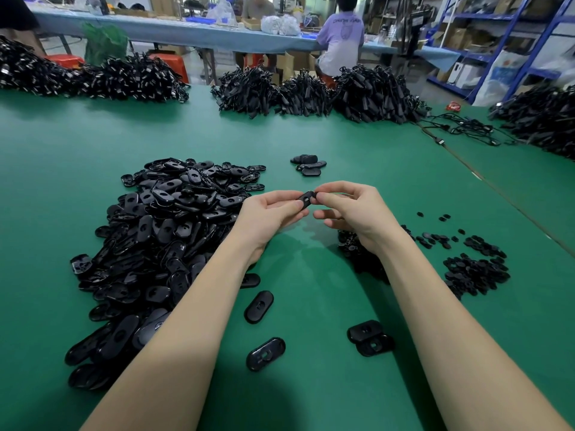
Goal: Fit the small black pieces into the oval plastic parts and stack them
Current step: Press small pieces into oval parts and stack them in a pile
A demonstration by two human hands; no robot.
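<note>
Green table (311, 135) fills the view; workshop behind with shelving, a long bench, and dark heaps of corded parts along the far edge.

Left hand (273, 213) and right hand (351, 209) meet above the table centre. Left grip: thumb and fingers pinched on one end of an oval plastic part (306, 199). Right grip: fingertips closed at the part's other end, apparently pressing a small black piece into it; the piece itself is hidden under the fingers, so I cannot confirm it is there or seated.

Key relation: oval part lies between the two grips, long axis roughly left-right and tilted up toward the right hand, hole facing the camera. Insertion comes from the right side; left hand only steadies.

Supply: large pile of oval parts (161, 244) to the left of the left forearm, nearer the left hand. Scattered small black pieces (476, 269) to the right, partly covered by the right wrist. Short stack of finished parts (308, 164) just beyond the hands, likely the stacking spot.

Loose ovals (259, 306) lie between the forearms.
</note>
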